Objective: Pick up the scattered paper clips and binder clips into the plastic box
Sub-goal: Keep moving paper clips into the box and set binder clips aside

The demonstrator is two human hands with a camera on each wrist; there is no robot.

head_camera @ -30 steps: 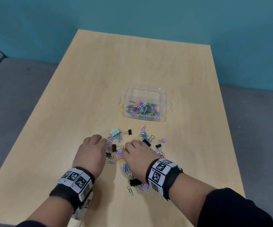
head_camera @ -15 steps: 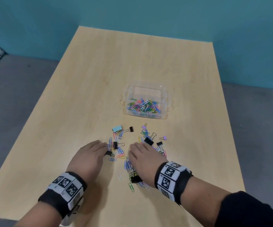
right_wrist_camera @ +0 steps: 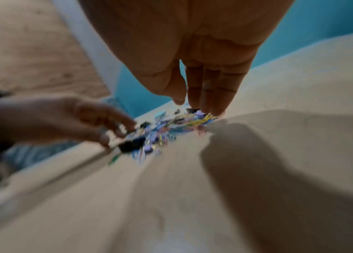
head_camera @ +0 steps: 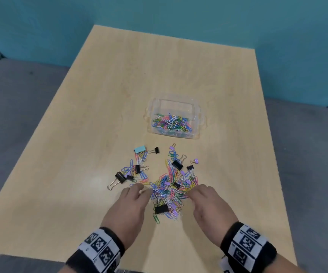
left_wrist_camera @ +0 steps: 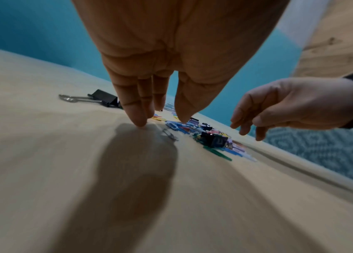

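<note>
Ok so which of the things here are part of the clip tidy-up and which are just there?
Part of the job:
- paper clips
- binder clips
- box
- left hand
- right hand

Just there:
- table
- wristbands
- wall

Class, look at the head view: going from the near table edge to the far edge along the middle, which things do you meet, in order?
Black binder clip between the two hands → heap of coloured paper clips → plastic box with paper clips inside → bare table.
</note>
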